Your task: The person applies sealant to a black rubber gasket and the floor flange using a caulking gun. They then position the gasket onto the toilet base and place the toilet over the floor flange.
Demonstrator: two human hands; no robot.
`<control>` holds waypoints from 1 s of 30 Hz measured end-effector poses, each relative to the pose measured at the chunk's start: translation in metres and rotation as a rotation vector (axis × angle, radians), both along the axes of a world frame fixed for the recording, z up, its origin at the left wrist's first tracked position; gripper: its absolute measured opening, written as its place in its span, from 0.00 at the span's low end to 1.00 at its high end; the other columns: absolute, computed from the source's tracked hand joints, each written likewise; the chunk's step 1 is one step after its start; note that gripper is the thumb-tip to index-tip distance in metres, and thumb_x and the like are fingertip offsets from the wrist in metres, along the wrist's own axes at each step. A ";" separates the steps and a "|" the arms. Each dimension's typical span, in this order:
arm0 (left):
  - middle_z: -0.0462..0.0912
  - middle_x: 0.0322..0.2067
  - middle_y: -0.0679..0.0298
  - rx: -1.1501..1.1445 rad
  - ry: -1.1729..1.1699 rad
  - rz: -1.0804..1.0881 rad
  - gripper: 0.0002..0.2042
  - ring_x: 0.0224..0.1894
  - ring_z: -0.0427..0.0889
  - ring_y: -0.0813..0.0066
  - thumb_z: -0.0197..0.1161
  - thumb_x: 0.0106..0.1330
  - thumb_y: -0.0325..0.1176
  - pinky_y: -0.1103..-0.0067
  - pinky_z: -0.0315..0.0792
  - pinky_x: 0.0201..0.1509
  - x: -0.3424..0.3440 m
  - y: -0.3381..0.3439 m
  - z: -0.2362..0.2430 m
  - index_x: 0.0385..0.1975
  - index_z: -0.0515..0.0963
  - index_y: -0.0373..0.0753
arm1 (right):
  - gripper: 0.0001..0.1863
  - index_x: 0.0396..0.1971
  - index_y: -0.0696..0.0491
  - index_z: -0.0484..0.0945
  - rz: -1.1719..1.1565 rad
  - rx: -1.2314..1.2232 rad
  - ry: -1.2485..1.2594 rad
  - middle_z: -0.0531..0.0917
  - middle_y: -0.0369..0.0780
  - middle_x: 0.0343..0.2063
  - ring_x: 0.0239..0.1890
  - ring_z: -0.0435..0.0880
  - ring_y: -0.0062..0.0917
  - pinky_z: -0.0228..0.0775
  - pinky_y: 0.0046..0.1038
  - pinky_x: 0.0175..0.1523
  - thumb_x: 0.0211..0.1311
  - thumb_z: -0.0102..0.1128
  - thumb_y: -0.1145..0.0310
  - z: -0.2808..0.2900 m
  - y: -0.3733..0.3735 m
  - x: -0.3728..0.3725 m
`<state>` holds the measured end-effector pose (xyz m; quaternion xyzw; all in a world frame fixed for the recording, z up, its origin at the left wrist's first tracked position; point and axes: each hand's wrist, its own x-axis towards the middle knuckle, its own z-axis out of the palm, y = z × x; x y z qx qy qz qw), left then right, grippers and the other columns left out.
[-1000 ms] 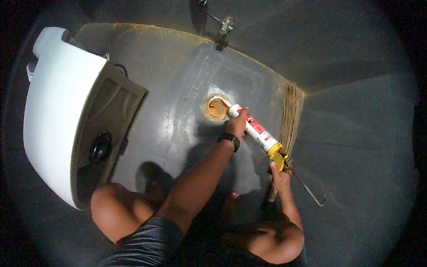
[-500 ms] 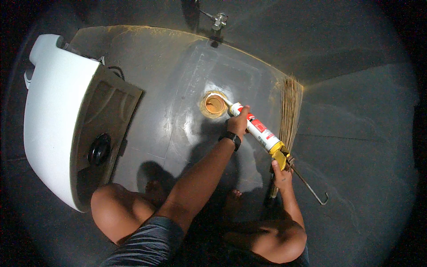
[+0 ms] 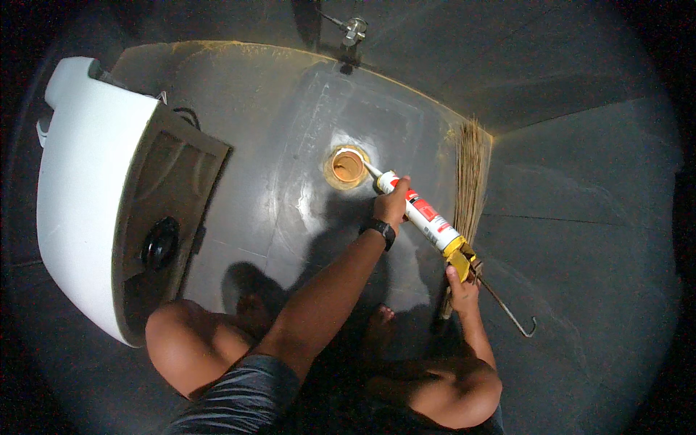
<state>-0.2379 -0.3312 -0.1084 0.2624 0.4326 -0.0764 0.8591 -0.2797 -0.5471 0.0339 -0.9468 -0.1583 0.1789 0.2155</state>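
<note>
A caulking gun (image 3: 458,262) with a yellow frame carries a white and red sealant cartridge (image 3: 429,217). My left hand (image 3: 392,205), with a black watch on its wrist, is wrapped round the cartridge's front part. At the back, my right hand (image 3: 462,290) grips the gun's handle, whose trigger is mostly hidden. The pale nozzle (image 3: 372,170) points up and left, its tip at the right side of a round orange-brown drain pipe opening (image 3: 348,167) in the floor. White sealant (image 3: 349,149) lies along the far part of the pipe's rim.
A white toilet bowl (image 3: 87,196) lies tipped at the left, a black round outlet fitting (image 3: 160,243) showing on its open side. A stick broom (image 3: 471,174) rests on the floor at the right. Behind the drain, a metal valve (image 3: 354,32) sticks out from the dark wall.
The caulking gun has shifted slightly right and nearer to me, both hands moving with it. Its nozzle tip has moved along the rim from the far side to the right side.
</note>
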 end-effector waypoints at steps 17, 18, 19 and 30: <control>0.79 0.26 0.68 -0.014 0.040 -0.001 0.19 0.28 0.80 0.76 0.56 0.61 0.57 0.73 0.73 0.34 -0.011 0.006 0.018 0.33 0.73 0.46 | 0.23 0.46 0.59 0.75 0.092 0.016 -0.052 0.79 0.45 0.44 0.48 0.75 0.38 0.63 0.37 0.54 0.64 0.54 0.54 -0.003 -0.015 0.006; 0.79 0.26 0.68 -0.007 0.046 -0.015 0.19 0.29 0.80 0.76 0.56 0.61 0.57 0.73 0.72 0.34 -0.011 0.006 0.019 0.33 0.73 0.46 | 0.22 0.46 0.60 0.75 0.108 0.020 -0.072 0.80 0.44 0.43 0.46 0.78 0.36 0.67 0.34 0.52 0.64 0.55 0.55 -0.004 -0.016 0.006; 0.79 0.26 0.68 -0.009 0.041 -0.005 0.19 0.28 0.80 0.75 0.57 0.61 0.57 0.73 0.72 0.33 -0.012 0.007 0.019 0.33 0.74 0.46 | 0.22 0.45 0.60 0.75 0.111 -0.004 -0.076 0.80 0.44 0.42 0.46 0.78 0.36 0.67 0.34 0.51 0.64 0.55 0.54 -0.003 -0.016 0.006; 0.81 0.29 0.65 -0.041 0.062 0.007 0.19 0.28 0.82 0.73 0.61 0.60 0.54 0.72 0.75 0.35 -0.017 0.007 0.017 0.33 0.75 0.42 | 0.23 0.45 0.59 0.76 0.028 -0.046 0.027 0.80 0.45 0.42 0.46 0.78 0.36 0.67 0.33 0.51 0.63 0.55 0.53 0.009 -0.005 0.003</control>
